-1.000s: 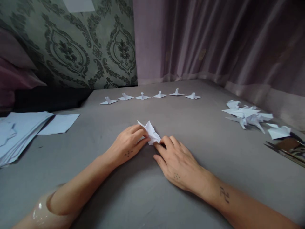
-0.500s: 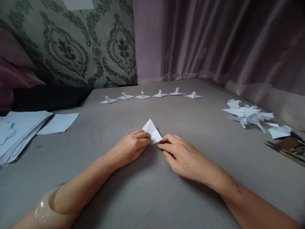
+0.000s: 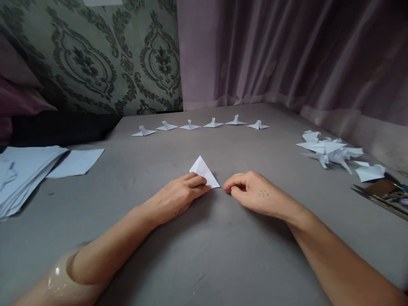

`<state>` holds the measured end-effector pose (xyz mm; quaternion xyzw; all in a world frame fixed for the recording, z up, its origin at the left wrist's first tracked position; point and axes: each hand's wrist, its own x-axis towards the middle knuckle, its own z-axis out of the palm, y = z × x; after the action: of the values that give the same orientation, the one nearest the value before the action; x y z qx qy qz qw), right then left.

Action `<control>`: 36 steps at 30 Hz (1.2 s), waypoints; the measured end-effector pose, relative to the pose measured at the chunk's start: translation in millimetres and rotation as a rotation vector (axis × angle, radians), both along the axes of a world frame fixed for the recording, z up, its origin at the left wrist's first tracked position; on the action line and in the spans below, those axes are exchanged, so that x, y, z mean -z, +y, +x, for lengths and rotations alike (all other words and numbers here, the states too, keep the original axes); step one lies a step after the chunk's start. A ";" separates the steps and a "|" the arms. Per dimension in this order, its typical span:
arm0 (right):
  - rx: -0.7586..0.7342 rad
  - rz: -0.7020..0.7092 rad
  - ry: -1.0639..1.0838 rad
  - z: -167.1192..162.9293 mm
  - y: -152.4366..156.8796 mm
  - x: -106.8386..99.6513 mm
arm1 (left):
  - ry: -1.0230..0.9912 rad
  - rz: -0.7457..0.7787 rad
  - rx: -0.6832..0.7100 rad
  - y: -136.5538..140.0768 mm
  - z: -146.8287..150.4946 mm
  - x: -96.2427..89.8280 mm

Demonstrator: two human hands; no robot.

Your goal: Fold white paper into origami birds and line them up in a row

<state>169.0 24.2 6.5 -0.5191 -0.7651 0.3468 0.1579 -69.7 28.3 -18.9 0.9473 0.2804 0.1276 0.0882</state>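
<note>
A white sheet of paper folded into a small triangle (image 3: 201, 166) lies in the middle of the grey surface, one corner pointing away from me. My left hand (image 3: 183, 193) grips it at its near left side, and the fingers cover that part. Just off the paper's right corner, my right hand (image 3: 250, 189) rests with fingertips and thumb closed together. I see nothing between them, and a small gap parts them from the paper.
Several folded paper birds (image 3: 189, 126) stand in a row at the back. More folded paper pieces (image 3: 328, 148) are heaped at the right, near scissors (image 3: 369, 197). A stack of white sheets (image 3: 28, 174) lies at the left. Purple curtains (image 3: 255, 51) hang behind.
My right hand has let go of the paper's right corner and moved a little to the right, its fingers curling in. The left hand stays on the paper.
</note>
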 end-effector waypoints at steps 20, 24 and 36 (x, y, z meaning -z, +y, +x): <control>0.042 -0.006 -0.007 -1.1 -0.1 1.9 | 0.248 0.094 -0.033 -0.2 13.2 -4.1; 0.071 -0.028 0.006 -2.1 1.3 7.4 | 0.231 0.121 -0.032 0.2 14.7 -0.8; 0.188 0.294 0.044 -31.0 0.5 28.6 | -0.111 0.193 -0.270 -3.5 11.7 3.9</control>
<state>138.1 24.8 -22.1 -0.5517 -0.7521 0.2261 0.2807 -58.0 24.7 -22.7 0.8966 0.3862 0.2167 -0.0059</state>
